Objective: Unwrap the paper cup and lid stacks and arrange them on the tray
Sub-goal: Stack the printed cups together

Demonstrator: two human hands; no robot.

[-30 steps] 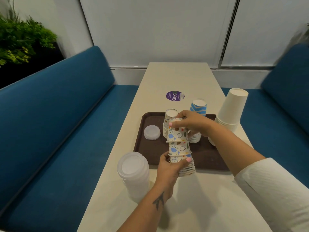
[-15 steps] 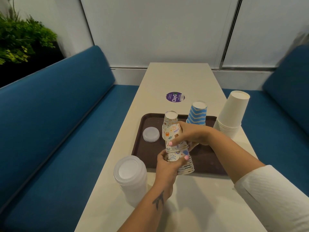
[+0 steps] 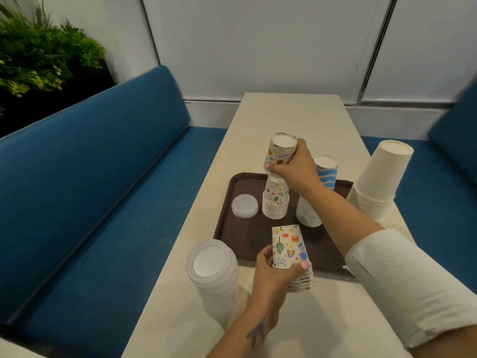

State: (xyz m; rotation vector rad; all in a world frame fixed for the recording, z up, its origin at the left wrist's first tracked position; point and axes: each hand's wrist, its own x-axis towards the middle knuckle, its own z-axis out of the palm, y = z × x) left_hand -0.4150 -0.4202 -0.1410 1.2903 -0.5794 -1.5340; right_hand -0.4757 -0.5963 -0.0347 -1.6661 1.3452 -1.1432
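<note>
Your right hand (image 3: 294, 169) clamps the lifted cups (image 3: 281, 152) directly above the tray stack (image 3: 275, 202), aligned for nesting. Your left hand (image 3: 276, 270) grips the remaining stack (image 3: 290, 250) at the tray (image 3: 240, 239) near edge, steadying it.

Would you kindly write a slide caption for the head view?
Right hand lifts patterned cups above the tray stack while left hand grips the remaining stack.

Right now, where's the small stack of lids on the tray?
In the head view the small lid stack sits in the brown tray's far left corner, just left of the patterned cup stack.
</note>
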